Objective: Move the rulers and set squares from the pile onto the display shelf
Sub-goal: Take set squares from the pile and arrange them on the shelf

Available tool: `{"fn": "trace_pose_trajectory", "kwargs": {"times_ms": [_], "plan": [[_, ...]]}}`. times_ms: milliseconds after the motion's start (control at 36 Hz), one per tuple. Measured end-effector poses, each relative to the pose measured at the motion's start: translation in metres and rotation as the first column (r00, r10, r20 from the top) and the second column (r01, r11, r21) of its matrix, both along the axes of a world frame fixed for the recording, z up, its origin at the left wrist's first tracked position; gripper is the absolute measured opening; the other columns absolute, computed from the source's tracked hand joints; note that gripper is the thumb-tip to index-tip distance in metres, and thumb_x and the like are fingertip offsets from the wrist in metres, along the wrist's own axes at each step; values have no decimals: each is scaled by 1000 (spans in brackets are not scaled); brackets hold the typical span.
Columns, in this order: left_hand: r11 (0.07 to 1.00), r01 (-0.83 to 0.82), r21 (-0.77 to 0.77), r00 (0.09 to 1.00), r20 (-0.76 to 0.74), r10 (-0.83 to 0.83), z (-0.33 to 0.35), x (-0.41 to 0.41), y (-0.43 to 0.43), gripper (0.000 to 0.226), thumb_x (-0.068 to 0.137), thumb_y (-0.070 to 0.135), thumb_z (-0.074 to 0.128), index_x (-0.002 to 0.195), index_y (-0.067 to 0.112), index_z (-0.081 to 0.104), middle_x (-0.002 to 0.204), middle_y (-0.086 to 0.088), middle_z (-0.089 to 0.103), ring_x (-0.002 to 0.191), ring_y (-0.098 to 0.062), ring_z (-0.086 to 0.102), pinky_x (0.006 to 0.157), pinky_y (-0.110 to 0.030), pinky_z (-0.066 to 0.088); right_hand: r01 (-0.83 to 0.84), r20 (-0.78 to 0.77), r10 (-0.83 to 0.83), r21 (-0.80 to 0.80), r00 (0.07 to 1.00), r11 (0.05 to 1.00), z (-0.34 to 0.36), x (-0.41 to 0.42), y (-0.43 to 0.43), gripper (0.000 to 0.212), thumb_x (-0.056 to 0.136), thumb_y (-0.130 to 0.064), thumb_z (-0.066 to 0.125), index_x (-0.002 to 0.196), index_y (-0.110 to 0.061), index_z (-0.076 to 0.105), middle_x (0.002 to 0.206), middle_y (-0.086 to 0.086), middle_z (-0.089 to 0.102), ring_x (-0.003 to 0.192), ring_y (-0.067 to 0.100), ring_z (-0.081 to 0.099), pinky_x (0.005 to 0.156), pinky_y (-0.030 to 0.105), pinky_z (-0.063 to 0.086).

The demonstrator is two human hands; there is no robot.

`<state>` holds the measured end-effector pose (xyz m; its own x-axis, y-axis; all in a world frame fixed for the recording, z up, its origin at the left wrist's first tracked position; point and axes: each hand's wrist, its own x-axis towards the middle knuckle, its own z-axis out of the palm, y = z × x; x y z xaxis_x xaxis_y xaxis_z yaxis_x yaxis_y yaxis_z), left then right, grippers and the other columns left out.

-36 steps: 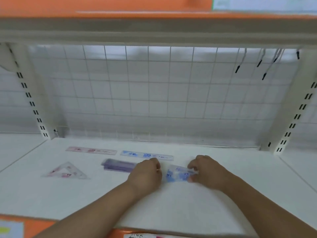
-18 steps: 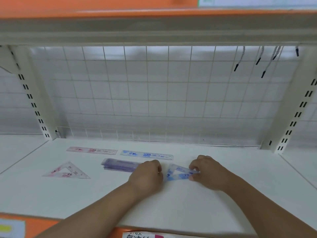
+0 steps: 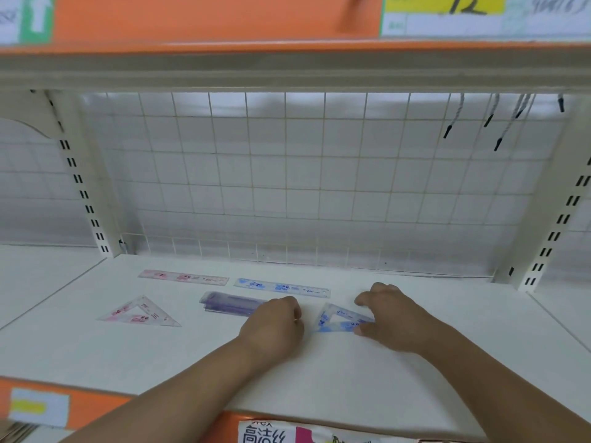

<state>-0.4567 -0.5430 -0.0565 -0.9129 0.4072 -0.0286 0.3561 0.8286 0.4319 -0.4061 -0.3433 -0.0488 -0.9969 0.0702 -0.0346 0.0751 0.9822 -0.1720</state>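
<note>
My right hand (image 3: 393,318) arches over the right end of the blue set square (image 3: 339,321), thumb and curled fingers pinching it flat on the display shelf (image 3: 319,372). Just left of it my left hand (image 3: 275,324) curls, fingertips hidden, so I can't tell whether it holds anything.

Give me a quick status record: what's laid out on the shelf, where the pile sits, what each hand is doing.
back row: pink ruler left, blue ruler right
front left: pink set square
pile: purple stack, just left of left hand
left hand: fingers curled by blue set square's left corner; grip unclear
right hand: holds blue set square's right end, flat on shelf
</note>
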Motion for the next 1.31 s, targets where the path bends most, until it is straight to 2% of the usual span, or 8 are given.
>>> {"fn": "trace_pose_trajectory", "kwargs": {"times_ms": [111, 222, 389, 500, 889, 1028, 1167, 1306], "plan": [[1000, 1, 6, 1000, -3, -1, 1, 3, -6, 22, 95, 23, 43, 112, 17, 57, 113, 0, 62, 105, -19, 58, 89, -30, 49, -62, -18, 62, 23, 998, 998, 8, 4, -16, 42, 89, -43, 56, 125, -23, 51, 119, 1, 46, 115, 18, 40, 91, 29, 40], [1000, -9, 27, 999, -38, 10, 2, 7, -17, 14, 95, 17, 41, 94, 14, 54, 105, -4, 65, 100, -22, 61, 76, -25, 44, -99, -52, 100, 29, 994, 995, 11, 1, -35, 42, 89, -42, 56, 127, -25, 49, 120, -1, 46, 116, 17, 40, 90, 28, 38], [997, -2, 72, 998, -63, 6, 13, 13, -52, 37, 95, 12, 40, 117, 33, 62, 104, 16, 60, 108, -6, 59, 88, -5, 35, -146, -85, 147, 18, 985, 989, 18, -7, -71, 46, 89, -46, 54, 130, -27, 45, 123, -3, 45, 121, 16, 38, 92, 30, 39], [993, -119, 18, 988, -99, 120, 19, 9, -83, 27, 96, 22, 44, 118, 15, 58, 119, -3, 64, 109, -20, 60, 88, -23, 47, -201, -80, 204, 43, 976, 979, 25, -12, -104, 38, 89, -45, 53, 122, -26, 52, 118, -1, 47, 115, 18, 41, 90, 31, 40], [954, -294, 58, 950, -94, 298, 32, 12, -283, 26, 95, 26, 47, 117, 15, 56, 114, -4, 63, 107, -21, 56, 81, -24, 42, -397, -140, 397, 28, 907, 917, 36, -43, -312, 38, 92, -45, 50, 126, -28, 52, 124, -2, 48, 122, 18, 40, 98, 34, 39], [919, -385, 83, 914, -101, 392, 38, 18, -377, 20, 93, 27, 48, 109, 18, 59, 110, -3, 64, 103, -22, 59, 84, -28, 46, -443, -161, 442, 29, 883, 896, 35, -50, -405, 37, 93, -45, 49, 125, -27, 52, 122, -2, 49, 120, 17, 43, 92, 32, 40], [903, -407, 137, 904, -85, 420, 41, 26, -461, 17, 94, 26, 47, 102, 16, 59, 97, 0, 62, 72, -15, 52, 58, -25, 40, -493, -175, 492, 41, 853, 869, 37, -54, -484, 36, 94, -42, 47, 126, -26, 52, 124, -3, 50, 114, 18, 49, 87, 31, 42], [873, -460, 163, 876, -80, 476, 43, 28, -524, 17, 95, 26, 47, 102, 15, 59, 95, -2, 62, 81, -19, 54, 68, -28, 45, -545, -173, 546, 62, 819, 836, 39, -64, -551, 33, 93, -43, 48, 120, -25, 54, 116, -1, 51, 109, 20, 53, 82, 31, 43]]}}
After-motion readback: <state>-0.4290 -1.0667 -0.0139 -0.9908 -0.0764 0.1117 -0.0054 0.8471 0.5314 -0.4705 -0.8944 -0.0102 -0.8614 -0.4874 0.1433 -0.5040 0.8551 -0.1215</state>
